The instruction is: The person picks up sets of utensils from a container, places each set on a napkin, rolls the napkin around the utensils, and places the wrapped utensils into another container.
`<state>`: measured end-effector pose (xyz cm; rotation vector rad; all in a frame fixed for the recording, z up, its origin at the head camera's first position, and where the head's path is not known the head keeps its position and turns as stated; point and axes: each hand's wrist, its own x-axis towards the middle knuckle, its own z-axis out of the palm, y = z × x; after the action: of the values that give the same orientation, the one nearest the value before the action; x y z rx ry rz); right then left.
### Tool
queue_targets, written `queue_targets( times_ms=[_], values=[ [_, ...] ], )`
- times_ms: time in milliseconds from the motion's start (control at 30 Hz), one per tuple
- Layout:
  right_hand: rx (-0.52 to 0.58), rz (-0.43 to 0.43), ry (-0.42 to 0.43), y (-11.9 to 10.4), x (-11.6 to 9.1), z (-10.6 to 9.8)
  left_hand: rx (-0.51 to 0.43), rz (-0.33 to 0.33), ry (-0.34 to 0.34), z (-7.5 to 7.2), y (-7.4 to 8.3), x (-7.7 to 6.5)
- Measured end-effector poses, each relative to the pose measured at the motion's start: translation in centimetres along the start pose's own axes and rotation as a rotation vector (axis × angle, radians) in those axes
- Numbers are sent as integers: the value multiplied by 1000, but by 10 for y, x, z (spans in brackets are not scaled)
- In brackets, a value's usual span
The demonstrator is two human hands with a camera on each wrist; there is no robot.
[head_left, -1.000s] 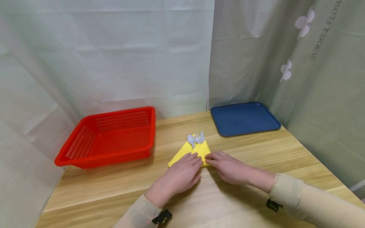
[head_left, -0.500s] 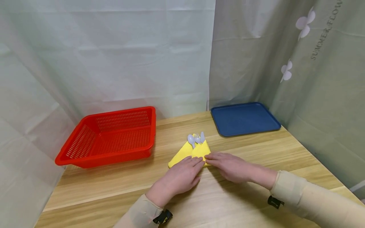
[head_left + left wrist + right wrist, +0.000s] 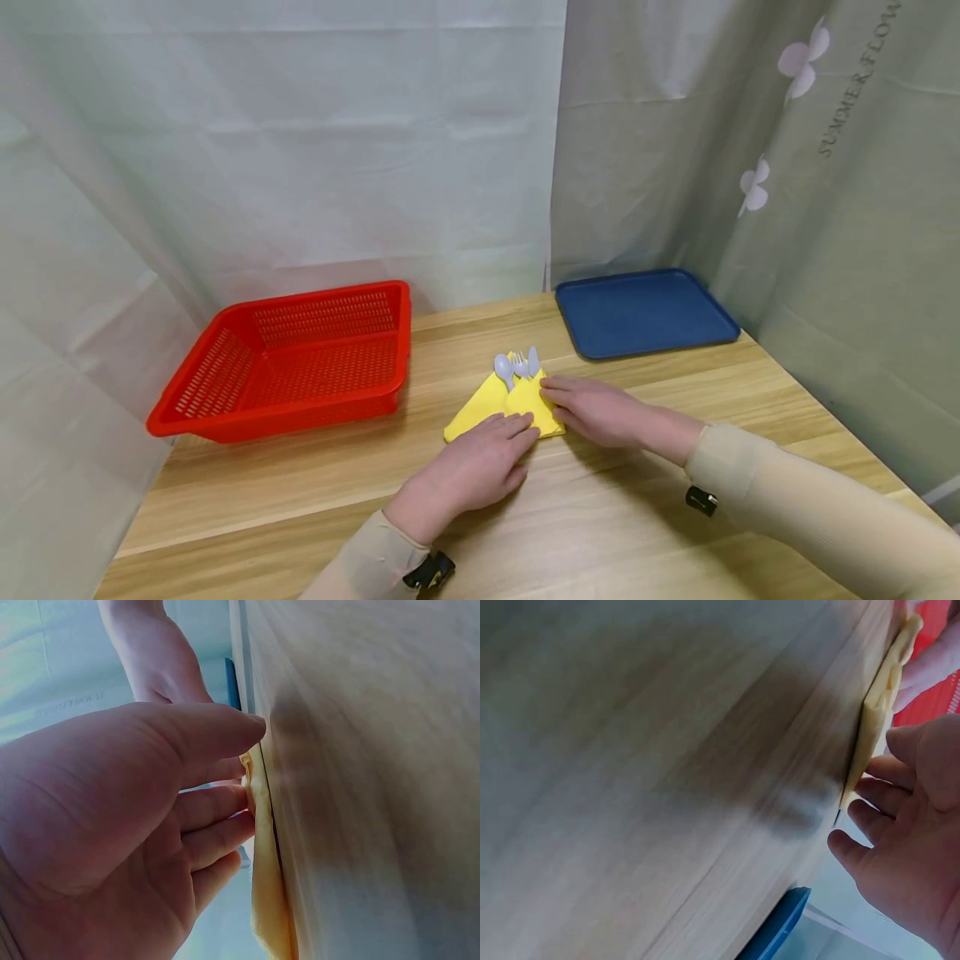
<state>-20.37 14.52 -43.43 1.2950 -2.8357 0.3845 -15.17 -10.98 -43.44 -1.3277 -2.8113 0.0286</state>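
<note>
A folded yellow napkin (image 3: 480,410) lies in the middle of the table, wrapped over three light purple utensils. The bowl of a spoon (image 3: 503,367), the tines of a fork (image 3: 520,364) and the blade of a knife (image 3: 533,362) stick out at its far end; their handles are hidden in the fold. My left hand (image 3: 474,464) rests its fingertips on the napkin's near edge. At the right edge, the fingers of my right hand (image 3: 598,410) touch the napkin (image 3: 874,712). Both wrist views show extended, slightly bent fingers against the cloth.
A red perforated basket (image 3: 390,392) stands on the left of the wooden table (image 3: 315,475). At the back right lies a flat blue tray (image 3: 645,314). Pale curtains (image 3: 300,150) hang behind the table and along its sides.
My right hand has moved from the napkin's near right corner up along its right edge, away from me. The left hand stays almost still, and the napkin and utensils keep their place.
</note>
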Motion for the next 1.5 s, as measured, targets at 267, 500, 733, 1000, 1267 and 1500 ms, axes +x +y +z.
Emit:
queue_targets(
  times_ms=[267,500,733,1000,1267,1500],
  values=[
    [20,54,-36,9,6,4,-44,-18,-31,-1,0,0],
    [-29,-27,-12,4,2,7,-55,-19,-28,-2,-1,-1],
    [-104,-119,115,-5,-6,10,-51,-8,-25,-2,1,-2],
    [-245,-205,133,-16,-16,11,-21,-21,-11,-1,2,-5],
    [-215,-213,54,-15,-29,11,-12,-36,-25,0,3,-10],
    [-215,-225,11,-11,-29,9,-18,-72,-67,-6,4,-14]
  ],
)
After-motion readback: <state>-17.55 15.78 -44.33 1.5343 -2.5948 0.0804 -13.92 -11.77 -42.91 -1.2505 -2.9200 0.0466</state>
